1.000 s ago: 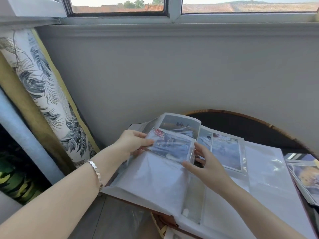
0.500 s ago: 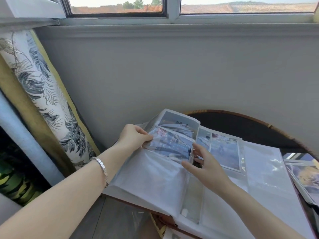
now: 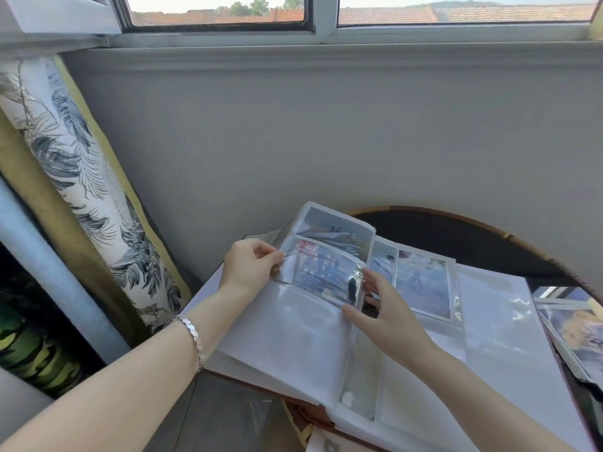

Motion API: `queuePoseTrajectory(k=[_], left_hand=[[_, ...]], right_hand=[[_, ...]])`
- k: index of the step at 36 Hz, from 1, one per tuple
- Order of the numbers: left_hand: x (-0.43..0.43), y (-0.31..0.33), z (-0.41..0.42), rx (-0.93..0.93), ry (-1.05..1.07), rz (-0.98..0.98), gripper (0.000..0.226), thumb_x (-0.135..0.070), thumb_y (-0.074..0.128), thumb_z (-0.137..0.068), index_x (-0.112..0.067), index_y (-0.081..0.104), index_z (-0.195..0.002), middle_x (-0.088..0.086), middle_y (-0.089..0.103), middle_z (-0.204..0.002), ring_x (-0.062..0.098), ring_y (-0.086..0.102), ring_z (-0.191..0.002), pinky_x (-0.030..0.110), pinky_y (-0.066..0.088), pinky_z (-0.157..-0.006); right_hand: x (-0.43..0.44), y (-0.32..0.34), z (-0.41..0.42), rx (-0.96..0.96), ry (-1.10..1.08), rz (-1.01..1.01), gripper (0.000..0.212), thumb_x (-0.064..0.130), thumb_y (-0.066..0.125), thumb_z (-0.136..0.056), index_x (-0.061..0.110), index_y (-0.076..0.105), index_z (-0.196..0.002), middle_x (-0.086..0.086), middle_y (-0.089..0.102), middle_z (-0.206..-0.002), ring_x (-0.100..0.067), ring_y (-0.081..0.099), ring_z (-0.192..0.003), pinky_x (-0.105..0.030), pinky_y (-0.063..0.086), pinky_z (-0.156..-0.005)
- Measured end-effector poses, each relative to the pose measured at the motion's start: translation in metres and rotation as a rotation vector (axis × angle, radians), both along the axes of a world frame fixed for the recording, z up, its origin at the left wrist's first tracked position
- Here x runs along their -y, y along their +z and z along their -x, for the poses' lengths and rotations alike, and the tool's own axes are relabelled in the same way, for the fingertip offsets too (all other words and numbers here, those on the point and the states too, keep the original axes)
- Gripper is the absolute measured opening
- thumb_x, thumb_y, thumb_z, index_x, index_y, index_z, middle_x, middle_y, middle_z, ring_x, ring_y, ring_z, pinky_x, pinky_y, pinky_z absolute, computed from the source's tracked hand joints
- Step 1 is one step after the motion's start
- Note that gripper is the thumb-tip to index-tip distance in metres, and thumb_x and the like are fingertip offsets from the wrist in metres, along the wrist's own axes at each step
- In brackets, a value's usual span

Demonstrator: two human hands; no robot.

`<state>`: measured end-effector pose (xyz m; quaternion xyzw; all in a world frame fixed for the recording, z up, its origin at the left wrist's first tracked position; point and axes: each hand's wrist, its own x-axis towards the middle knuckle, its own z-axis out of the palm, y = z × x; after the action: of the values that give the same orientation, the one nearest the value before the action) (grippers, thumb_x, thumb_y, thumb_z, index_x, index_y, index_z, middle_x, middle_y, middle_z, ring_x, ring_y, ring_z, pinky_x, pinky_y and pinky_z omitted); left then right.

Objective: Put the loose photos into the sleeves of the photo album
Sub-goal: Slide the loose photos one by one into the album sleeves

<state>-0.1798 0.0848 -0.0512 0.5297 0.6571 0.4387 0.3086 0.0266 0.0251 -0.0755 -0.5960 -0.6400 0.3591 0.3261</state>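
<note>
The photo album [image 3: 287, 340] lies open on a round dark table, its left page lifted and curved. A bluish photo [image 3: 321, 272] sits in the page's second clear sleeve, below another filled sleeve [image 3: 336, 228]. My left hand [image 3: 251, 270] pinches the left edge of that sleeve and photo. At the photo's right edge my right hand [image 3: 381, 313] touches it with fingers and thumb spread along the page's inner edge. The right page holds two more photos [image 3: 421, 283] and blank sleeves.
A stack of loose photos [image 3: 577, 331] lies at the table's right edge. The grey wall and window sill rise just behind the round table [image 3: 456, 236]. A leaf-print curtain [image 3: 81, 190] hangs at the left. Floor shows below the album.
The photo has slid further left into the sleeve and my left hand moved up and left with the page. My right hand stays at the photo's right edge.
</note>
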Motion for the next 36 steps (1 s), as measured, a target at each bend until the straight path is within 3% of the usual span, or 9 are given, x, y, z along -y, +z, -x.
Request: queuePoseTrajectory(k=[5, 8, 10, 15, 21, 25, 29, 32, 36], left_hand=[[-0.005, -0.004, 0.0, 0.004, -0.011, 0.087, 0.025, -0.003, 0.067, -0.081, -0.015, 0.062, -0.06, -0.01, 0.06, -0.045, 0.004, 0.055, -0.043, 0.019, 0.048, -0.055], [-0.006, -0.002, -0.003, -0.049, 0.022, 0.163, 0.007, -0.005, 0.069, -0.078, -0.009, 0.064, -0.081, 0.002, 0.064, -0.061, 0.02, 0.057, -0.057, 0.03, 0.05, -0.064], [-0.003, 0.001, -0.007, -0.141, 0.025, 0.18, 0.023, -0.008, 0.066, -0.079, -0.012, 0.056, -0.099, 0.003, 0.066, -0.072, 0.022, 0.06, -0.065, 0.03, 0.048, -0.066], [0.014, 0.009, -0.042, -0.56, -0.036, -0.1, 0.035, -0.009, 0.057, -0.084, -0.01, 0.054, -0.119, 0.014, 0.05, -0.12, 0.033, 0.042, -0.112, 0.036, 0.034, -0.092], [0.042, 0.024, -0.122, -0.238, -0.419, -0.189, 0.013, -0.004, 0.056, -0.087, -0.014, 0.063, -0.092, -0.001, 0.056, -0.095, 0.014, 0.051, -0.089, 0.023, 0.038, -0.076], [0.057, 0.02, -0.166, -0.19, -0.602, -0.106, 0.021, -0.009, 0.056, -0.086, -0.027, 0.059, -0.076, -0.007, 0.066, -0.082, 0.013, 0.063, -0.082, 0.023, 0.048, -0.074], [0.071, 0.014, -0.192, -0.175, -0.682, -0.004, 0.029, -0.009, 0.054, -0.085, -0.034, 0.056, -0.071, -0.005, 0.067, -0.081, 0.015, 0.065, -0.083, 0.037, 0.053, -0.082], [0.077, 0.008, -0.2, -0.155, -0.682, 0.058, 0.028, -0.008, 0.054, -0.084, -0.032, 0.058, -0.071, -0.004, 0.068, -0.08, 0.015, 0.066, -0.08, 0.036, 0.053, -0.082], [0.08, 0.003, -0.202, -0.117, -0.675, 0.152, 0.025, -0.004, 0.051, -0.086, -0.025, 0.059, -0.076, -0.004, 0.069, -0.077, 0.013, 0.066, -0.078, 0.027, 0.05, -0.069]], right_hand=[[-0.001, 0.001, -0.001, 0.032, 0.01, -0.013, 0.072, 0.029, 0.066, -0.084, 0.024, 0.026, -0.144, 0.006, 0.037, -0.144, -0.01, 0.04, -0.128, -0.023, 0.034, -0.101], [-0.001, 0.002, -0.005, 0.059, 0.04, 0.014, 0.071, 0.03, 0.067, -0.084, 0.024, 0.028, -0.143, 0.007, 0.037, -0.142, -0.01, 0.041, -0.128, -0.023, 0.035, -0.101], [0.001, 0.004, -0.013, 0.101, 0.064, 0.007, 0.066, 0.03, 0.068, -0.083, 0.024, 0.035, -0.139, 0.005, 0.045, -0.136, -0.011, 0.046, -0.124, -0.02, 0.037, -0.098], [0.02, 0.011, -0.063, 0.357, 0.071, -0.151, 0.036, 0.023, 0.063, -0.087, 0.023, 0.056, -0.122, 0.01, 0.041, -0.141, -0.007, 0.038, -0.131, -0.014, 0.025, -0.103], [0.051, 0.013, -0.162, 0.571, -0.262, -0.185, 0.029, 0.017, 0.064, -0.086, 0.011, 0.065, -0.114, -0.001, 0.056, -0.131, -0.016, 0.05, -0.122, -0.017, 0.03, -0.099], [0.071, 0.014, -0.214, 0.693, -0.416, -0.052, 0.028, 0.024, 0.057, -0.089, 0.013, 0.062, -0.114, -0.001, 0.062, -0.121, -0.018, 0.053, -0.112, -0.02, 0.036, -0.088], [0.081, 0.002, -0.237, 0.89, -0.34, 0.121, 0.034, 0.034, 0.049, -0.09, 0.017, 0.05, -0.12, 0.003, 0.052, -0.107, -0.022, 0.053, -0.105, -0.027, 0.037, -0.084], [0.085, -0.009, -0.239, 0.996, -0.324, 0.149, 0.018, 0.035, 0.047, -0.092, 0.022, 0.041, -0.08, 0.0, 0.049, -0.097, -0.021, 0.05, -0.091, -0.027, 0.031, -0.07], [0.084, -0.022, -0.246, 1.2, -0.245, 0.052, 0.018, 0.03, 0.039, -0.098, 0.015, 0.047, -0.092, -0.003, 0.058, -0.111, -0.024, 0.054, -0.102, -0.029, 0.033, -0.071]])
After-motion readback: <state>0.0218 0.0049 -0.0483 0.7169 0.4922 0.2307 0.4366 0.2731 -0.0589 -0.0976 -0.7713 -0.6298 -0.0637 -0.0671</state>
